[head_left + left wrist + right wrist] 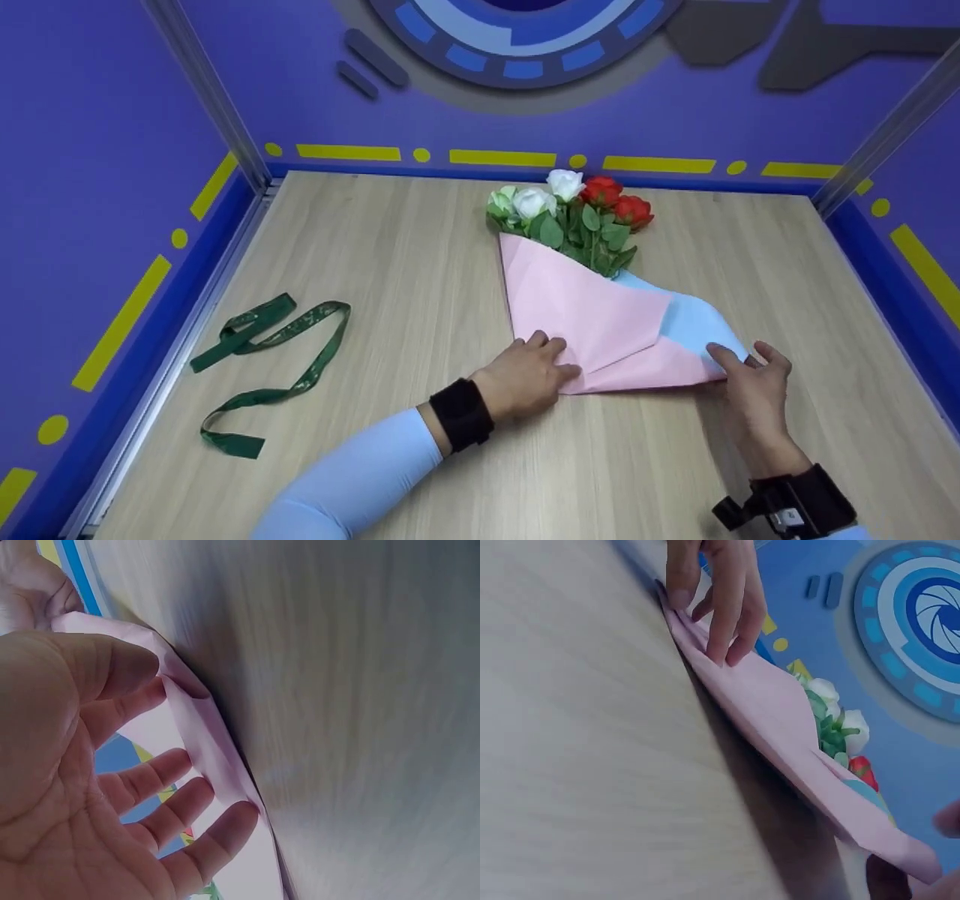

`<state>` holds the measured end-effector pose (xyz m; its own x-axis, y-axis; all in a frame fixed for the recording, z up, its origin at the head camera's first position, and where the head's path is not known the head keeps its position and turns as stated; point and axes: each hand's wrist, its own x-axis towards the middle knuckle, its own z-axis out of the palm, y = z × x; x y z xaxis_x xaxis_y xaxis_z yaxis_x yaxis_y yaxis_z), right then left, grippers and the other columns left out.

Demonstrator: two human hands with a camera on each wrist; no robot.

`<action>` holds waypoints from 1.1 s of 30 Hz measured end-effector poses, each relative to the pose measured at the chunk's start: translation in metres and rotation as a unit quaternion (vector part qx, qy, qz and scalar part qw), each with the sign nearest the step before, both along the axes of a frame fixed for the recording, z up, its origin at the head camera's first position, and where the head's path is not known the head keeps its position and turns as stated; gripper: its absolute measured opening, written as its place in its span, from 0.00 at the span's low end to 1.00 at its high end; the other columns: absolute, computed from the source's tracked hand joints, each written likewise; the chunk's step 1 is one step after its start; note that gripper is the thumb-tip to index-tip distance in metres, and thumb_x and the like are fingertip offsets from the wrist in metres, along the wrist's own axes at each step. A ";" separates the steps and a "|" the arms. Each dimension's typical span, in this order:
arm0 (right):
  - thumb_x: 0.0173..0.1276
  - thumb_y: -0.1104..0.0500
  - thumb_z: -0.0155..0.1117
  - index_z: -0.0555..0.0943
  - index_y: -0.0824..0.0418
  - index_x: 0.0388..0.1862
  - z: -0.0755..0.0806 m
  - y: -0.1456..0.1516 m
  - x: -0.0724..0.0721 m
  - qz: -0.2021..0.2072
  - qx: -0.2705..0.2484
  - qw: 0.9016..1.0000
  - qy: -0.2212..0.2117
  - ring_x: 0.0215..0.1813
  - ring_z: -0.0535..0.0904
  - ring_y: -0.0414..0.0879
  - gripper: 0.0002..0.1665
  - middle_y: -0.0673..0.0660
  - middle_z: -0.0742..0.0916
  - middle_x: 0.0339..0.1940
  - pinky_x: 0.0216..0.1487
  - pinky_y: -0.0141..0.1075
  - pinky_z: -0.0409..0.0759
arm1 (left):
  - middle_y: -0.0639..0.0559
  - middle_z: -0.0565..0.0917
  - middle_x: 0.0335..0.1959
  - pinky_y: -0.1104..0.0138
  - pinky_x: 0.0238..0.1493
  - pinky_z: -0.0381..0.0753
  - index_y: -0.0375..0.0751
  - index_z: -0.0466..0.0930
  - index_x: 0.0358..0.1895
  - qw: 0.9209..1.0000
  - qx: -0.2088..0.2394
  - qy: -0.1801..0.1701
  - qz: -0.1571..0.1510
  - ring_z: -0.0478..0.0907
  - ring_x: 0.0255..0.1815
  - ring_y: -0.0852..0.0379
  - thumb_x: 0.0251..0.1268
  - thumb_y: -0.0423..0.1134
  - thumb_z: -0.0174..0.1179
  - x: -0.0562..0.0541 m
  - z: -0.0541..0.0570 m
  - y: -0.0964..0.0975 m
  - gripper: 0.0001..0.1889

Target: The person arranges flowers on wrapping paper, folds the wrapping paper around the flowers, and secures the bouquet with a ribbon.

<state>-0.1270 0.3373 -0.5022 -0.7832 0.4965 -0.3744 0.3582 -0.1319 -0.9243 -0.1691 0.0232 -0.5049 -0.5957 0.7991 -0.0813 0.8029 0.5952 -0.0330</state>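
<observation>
A bouquet of white roses (534, 202) and red roses (632, 212) with green leaves lies in wrapping paper, pink (570, 300) on one side and light blue (697, 322) on the other. My left hand (521, 375) presses its fingertips on the pink paper near the narrow lower end. In the left wrist view its fingers (180, 814) are loosely extended against the paper. At the paper's right corner is my right hand (757, 390), thumb over the blue side and fingers behind the edge, holding that corner. Part of the right fingers is hidden by the paper.
A dark green ribbon (289, 390) lies in loose loops on the wooden table (405, 262), left of the bouquet. Blue and purple panels (97, 187) with yellow marks stand around the table's back and sides.
</observation>
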 end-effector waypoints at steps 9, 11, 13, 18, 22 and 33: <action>0.79 0.61 0.64 0.44 0.59 0.87 -0.020 -0.016 0.015 -0.066 -0.225 0.962 0.138 0.80 0.64 0.39 0.50 0.52 0.66 0.77 0.73 0.27 0.70 | 0.48 0.78 0.62 0.57 0.52 0.82 0.61 0.80 0.68 1.000 -0.001 0.000 0.002 0.74 0.57 0.48 0.81 0.39 0.50 -0.001 -0.001 0.000 0.21; 0.80 0.60 0.63 0.49 0.64 0.85 -0.025 -0.020 0.019 -0.056 -0.221 0.967 0.114 0.79 0.66 0.40 0.45 0.51 0.70 0.72 0.71 0.27 0.72 | 0.48 0.78 0.62 0.58 0.52 0.82 0.61 0.80 0.69 1.000 0.001 0.001 0.001 0.74 0.57 0.49 0.82 0.39 0.50 -0.001 -0.001 0.000 0.21; 0.80 0.58 0.63 0.51 0.66 0.84 -0.026 -0.024 0.023 -0.037 -0.188 0.978 0.080 0.78 0.68 0.41 0.44 0.52 0.71 0.69 0.70 0.27 0.73 | 0.48 0.79 0.61 0.58 0.52 0.82 0.61 0.81 0.68 1.000 0.004 0.000 0.001 0.74 0.57 0.49 0.82 0.39 0.50 -0.001 -0.002 -0.001 0.20; 0.81 0.57 0.62 0.55 0.71 0.83 -0.024 -0.027 0.024 -0.005 -0.072 0.997 0.030 0.71 0.73 0.42 0.43 0.56 0.72 0.70 0.66 0.28 0.77 | 0.48 0.79 0.61 0.57 0.52 0.82 0.60 0.81 0.68 1.000 0.011 -0.003 0.001 0.74 0.57 0.49 0.82 0.39 0.49 -0.001 -0.002 -0.003 0.20; 0.79 0.54 0.66 0.60 0.70 0.82 -0.023 -0.024 0.020 0.026 -0.030 0.999 0.003 0.67 0.76 0.39 0.42 0.58 0.74 0.71 0.62 0.27 0.79 | 0.48 0.79 0.62 0.58 0.52 0.82 0.60 0.81 0.68 1.000 0.010 -0.003 0.002 0.74 0.57 0.49 0.82 0.39 0.49 -0.001 -0.003 -0.004 0.20; 0.84 0.51 0.56 0.75 0.55 0.69 -0.023 -0.034 0.015 -0.003 -0.193 0.959 0.207 0.74 0.68 0.44 0.20 0.51 0.73 0.70 0.71 0.34 0.72 | 0.49 0.75 0.73 0.55 0.55 0.84 0.61 0.80 0.69 1.000 0.012 -0.006 0.002 0.75 0.62 0.46 0.83 0.38 0.48 -0.004 -0.007 -0.004 0.21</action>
